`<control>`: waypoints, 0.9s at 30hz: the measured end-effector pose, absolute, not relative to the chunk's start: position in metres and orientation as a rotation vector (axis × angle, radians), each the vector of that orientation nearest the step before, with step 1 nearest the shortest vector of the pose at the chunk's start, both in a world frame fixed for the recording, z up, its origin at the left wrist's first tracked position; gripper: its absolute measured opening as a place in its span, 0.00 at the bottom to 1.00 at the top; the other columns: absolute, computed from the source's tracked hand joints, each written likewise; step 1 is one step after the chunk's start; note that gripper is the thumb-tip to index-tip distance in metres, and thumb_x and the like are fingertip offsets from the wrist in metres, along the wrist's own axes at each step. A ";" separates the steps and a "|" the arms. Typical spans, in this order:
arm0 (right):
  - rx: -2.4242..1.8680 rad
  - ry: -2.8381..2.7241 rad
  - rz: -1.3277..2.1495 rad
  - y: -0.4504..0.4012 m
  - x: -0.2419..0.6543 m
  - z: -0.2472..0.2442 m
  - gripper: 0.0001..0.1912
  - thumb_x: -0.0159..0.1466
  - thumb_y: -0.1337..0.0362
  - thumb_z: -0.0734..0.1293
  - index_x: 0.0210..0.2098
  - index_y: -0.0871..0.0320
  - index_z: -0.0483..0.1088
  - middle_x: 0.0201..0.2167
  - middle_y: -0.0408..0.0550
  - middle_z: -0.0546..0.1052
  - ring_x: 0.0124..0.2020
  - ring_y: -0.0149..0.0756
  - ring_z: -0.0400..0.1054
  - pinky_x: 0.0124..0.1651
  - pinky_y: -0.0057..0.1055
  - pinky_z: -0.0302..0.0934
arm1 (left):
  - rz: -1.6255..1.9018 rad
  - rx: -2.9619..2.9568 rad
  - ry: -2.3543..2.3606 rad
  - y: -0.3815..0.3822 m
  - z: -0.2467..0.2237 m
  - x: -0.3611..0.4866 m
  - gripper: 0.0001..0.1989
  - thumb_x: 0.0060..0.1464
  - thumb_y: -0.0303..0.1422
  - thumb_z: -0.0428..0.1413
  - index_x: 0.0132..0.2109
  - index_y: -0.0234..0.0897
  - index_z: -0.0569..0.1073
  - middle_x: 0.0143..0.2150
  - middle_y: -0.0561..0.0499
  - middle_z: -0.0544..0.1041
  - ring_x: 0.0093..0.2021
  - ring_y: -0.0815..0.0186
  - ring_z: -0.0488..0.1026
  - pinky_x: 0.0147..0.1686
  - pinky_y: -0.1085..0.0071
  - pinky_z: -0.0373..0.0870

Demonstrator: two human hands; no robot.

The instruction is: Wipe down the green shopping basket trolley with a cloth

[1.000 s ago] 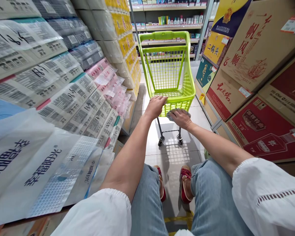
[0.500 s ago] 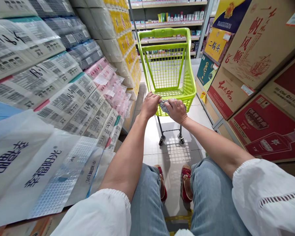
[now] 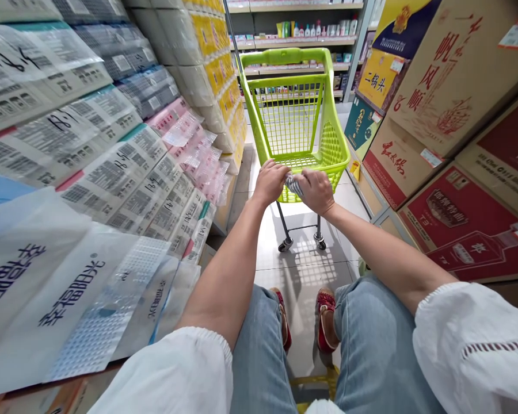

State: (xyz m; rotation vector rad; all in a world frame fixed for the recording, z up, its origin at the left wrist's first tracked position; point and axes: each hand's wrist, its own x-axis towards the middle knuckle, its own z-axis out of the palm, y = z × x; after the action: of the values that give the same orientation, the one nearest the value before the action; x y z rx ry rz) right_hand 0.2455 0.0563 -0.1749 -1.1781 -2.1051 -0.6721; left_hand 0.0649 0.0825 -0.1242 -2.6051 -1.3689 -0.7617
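A grey-and-white striped cloth (image 3: 294,183) is bunched between my two hands in front of the body. My left hand (image 3: 271,180) has its fingers curled closed over the cloth's left end. On the other end, my right hand (image 3: 316,190) is closed with bent fingers, hiding much of the fabric. Just behind the hands stands a bright green shopping cart (image 3: 339,150) on thin dark legs with casters. The hands overlap its near lower edge in view; whether they touch it I cannot tell.
Stacked packs of paper goods (image 3: 125,164) line the left side, with yellow-and-white bundles (image 3: 218,75) farther back. Printed cartons (image 3: 435,109) are piled on the right. A shelf (image 3: 302,41) with bottles crosses the far end. Pale floor tiles (image 3: 267,270) lie between.
Both hands have shifted slightly right, and the cloth looks more tightly gathered between them. The cart's near side appears a little farther right and turned slightly.
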 end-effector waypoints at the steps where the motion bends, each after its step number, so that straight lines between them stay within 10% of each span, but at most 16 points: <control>1: -1.191 -2.052 -0.671 0.057 0.244 -0.166 0.17 0.69 0.59 0.56 0.52 0.56 0.69 0.51 0.56 0.70 0.48 0.45 0.62 0.48 0.40 0.52 | -0.756 -2.601 -1.380 0.083 -0.124 0.066 0.13 0.62 0.31 0.45 0.43 0.41 0.74 0.44 0.47 0.78 0.49 0.58 0.69 0.61 0.57 0.56; 14: -1.230 -2.390 -0.636 0.056 0.263 -0.238 0.16 0.69 0.66 0.55 0.51 0.55 0.70 0.53 0.54 0.71 0.48 0.42 0.62 0.48 0.39 0.50 | -0.771 -2.587 -1.356 0.079 -0.122 0.087 0.15 0.64 0.34 0.43 0.43 0.40 0.75 0.42 0.47 0.79 0.46 0.58 0.70 0.58 0.58 0.57; 27: -1.318 -2.017 -0.610 0.058 0.259 -0.172 0.17 0.68 0.59 0.57 0.52 0.55 0.68 0.52 0.55 0.70 0.49 0.45 0.61 0.50 0.41 0.53 | -0.779 -2.644 -1.311 0.087 -0.125 0.085 0.15 0.58 0.28 0.46 0.46 0.41 0.75 0.44 0.47 0.79 0.49 0.58 0.70 0.59 0.57 0.56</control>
State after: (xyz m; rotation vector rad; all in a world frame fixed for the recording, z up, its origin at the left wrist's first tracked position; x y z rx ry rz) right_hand 0.2588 0.0585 -0.1716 -1.3177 -2.0170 -0.6100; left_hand 0.0854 0.0871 -0.1253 -2.6437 -1.3109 -0.7795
